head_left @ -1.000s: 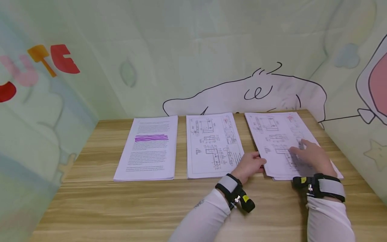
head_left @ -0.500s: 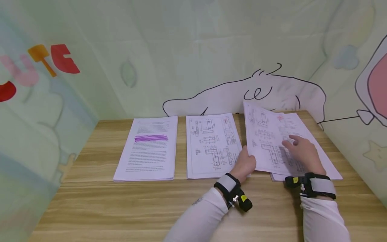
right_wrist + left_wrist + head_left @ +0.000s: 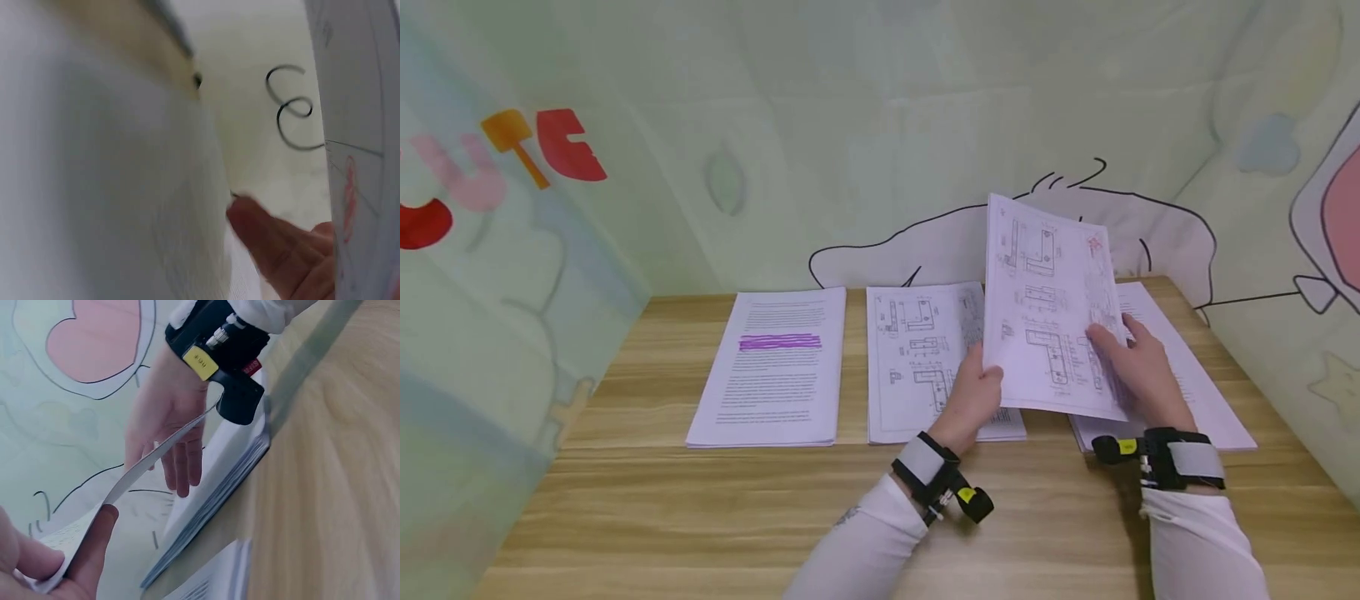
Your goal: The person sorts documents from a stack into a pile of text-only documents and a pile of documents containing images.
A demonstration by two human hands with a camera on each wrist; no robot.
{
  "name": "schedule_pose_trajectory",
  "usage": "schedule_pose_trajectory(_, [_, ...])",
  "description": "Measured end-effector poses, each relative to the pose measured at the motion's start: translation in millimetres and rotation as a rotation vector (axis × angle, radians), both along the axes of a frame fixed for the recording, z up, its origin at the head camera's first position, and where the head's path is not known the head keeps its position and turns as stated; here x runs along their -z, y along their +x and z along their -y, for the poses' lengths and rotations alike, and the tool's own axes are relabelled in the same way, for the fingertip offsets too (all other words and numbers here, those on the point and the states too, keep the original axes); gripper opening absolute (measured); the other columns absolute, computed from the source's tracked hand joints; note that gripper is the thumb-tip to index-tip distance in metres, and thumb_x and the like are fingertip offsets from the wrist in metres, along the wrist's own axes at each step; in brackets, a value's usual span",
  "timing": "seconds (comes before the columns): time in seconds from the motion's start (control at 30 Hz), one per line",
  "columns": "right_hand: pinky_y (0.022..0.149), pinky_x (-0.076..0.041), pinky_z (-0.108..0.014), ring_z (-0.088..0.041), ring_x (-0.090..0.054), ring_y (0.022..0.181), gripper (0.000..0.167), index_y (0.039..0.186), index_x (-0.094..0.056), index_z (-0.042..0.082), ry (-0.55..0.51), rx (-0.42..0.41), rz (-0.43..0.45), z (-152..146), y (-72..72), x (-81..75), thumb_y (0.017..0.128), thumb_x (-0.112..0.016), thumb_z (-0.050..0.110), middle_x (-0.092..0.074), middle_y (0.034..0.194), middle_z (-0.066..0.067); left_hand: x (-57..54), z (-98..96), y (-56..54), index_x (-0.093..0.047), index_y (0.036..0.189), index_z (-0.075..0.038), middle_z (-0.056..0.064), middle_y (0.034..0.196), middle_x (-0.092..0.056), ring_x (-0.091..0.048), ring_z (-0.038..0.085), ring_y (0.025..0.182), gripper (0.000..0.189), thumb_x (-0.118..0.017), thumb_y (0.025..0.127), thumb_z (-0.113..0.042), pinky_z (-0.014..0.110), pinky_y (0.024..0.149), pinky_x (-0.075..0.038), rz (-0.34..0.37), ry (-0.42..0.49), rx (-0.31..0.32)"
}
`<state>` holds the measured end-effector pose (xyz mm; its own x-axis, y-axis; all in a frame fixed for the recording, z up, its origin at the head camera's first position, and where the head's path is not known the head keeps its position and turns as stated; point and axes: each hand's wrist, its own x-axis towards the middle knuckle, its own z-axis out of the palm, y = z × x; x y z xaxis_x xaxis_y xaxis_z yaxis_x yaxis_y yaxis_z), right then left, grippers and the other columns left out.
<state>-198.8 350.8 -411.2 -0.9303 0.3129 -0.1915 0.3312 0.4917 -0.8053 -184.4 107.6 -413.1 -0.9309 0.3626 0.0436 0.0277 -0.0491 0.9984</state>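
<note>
My left hand (image 3: 967, 398) pinches the left edge of the lifted drawing paper (image 3: 1037, 292), thumb on one face and fingers on the other, as the left wrist view shows. The paper carries line drawings and a red mark and stands tilted up above the table. At its right edge is my right hand (image 3: 1142, 367), thumb over the printed face and fingers behind. Those fingers hang straight in the left wrist view, apart from the paper. Below lies the right paper stack (image 3: 1210, 396), a text page on top, partly hidden by the lifted paper.
A middle stack (image 3: 891, 408) of similar drawings lies under my left hand, partly covered. Further left is a stack of text pages (image 3: 760, 392) with purple scribbled lines. The wooden table (image 3: 700, 517) meets a printed cloth backdrop (image 3: 850, 125) at the back and sides.
The drawing paper has come up off the right stack and moved left, uncovering a text page. My left hand has moved left and up with it; my right hand has shifted to its right edge.
</note>
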Motion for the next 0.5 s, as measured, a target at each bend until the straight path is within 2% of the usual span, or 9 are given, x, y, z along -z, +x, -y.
schedule_pose_trajectory(0.13, [0.070,-0.048,-0.029,-0.019,-0.056,0.096,0.086,0.147,-0.010,0.026,-0.308,-0.062,0.033,13.2,-2.5,-7.6,0.080,-0.050,0.062,-0.049,0.120,-0.004,-2.9,20.6,-4.2,-0.034,0.135,-0.026,-0.009,0.130,-0.044,-0.044,0.006,0.117,0.042,-0.034,0.096,-0.012,0.031,0.095,-0.037,-0.014,0.003,-0.034])
schedule_pose_trajectory(0.2, [0.073,-0.048,-0.028,-0.015,-0.058,0.092,0.077,0.146,-0.017,0.026,-0.417,-0.116,0.020,19.4,-3.5,-8.7,0.083,-0.055,0.052,-0.052,0.115,0.001,-2.7,30.8,-5.7,-0.034,0.134,-0.026,-0.010,0.129,-0.044,-0.044,0.005,0.116,0.041,-0.034,0.096,-0.012,0.031,0.096,-0.037,-0.014,0.000,-0.056])
schedule_pose_trajectory(0.27, [0.074,-0.049,-0.029,-0.014,-0.060,0.091,0.071,0.145,-0.021,0.024,-0.476,-0.164,-0.003,26.4,-3.9,-10.1,0.086,-0.057,0.043,-0.054,0.114,0.001,-0.7,39.4,-7.3,-0.036,0.133,-0.025,-0.010,0.127,-0.045,-0.045,0.005,0.114,0.040,-0.033,0.096,-0.012,0.031,0.095,-0.037,-0.015,-0.002,-0.075])
schedule_pose_trajectory(0.37, [0.076,-0.048,-0.027,-0.015,-0.060,0.092,0.063,0.144,-0.024,0.019,-0.421,-0.228,-0.046,39.8,-1.3,-12.9,0.090,-0.053,0.037,-0.053,0.118,-0.003,3.5,50.9,-9.6,-0.036,0.133,-0.025,-0.011,0.128,-0.045,-0.044,0.004,0.115,0.039,-0.034,0.096,-0.013,0.031,0.096,-0.036,-0.011,-0.019,-0.103])
schedule_pose_trajectory(0.5, [0.073,-0.049,-0.027,-0.017,-0.061,0.089,0.054,0.140,-0.030,0.007,-0.248,-0.267,-0.114,62.9,1.5,-17.6,0.095,-0.045,0.032,-0.053,0.118,-0.014,9.6,70.2,-15.1,-0.039,0.132,-0.023,-0.008,0.127,-0.047,-0.044,0.004,0.116,0.036,-0.037,0.097,-0.016,0.031,0.097,-0.035,-0.020,-0.106,-0.126])
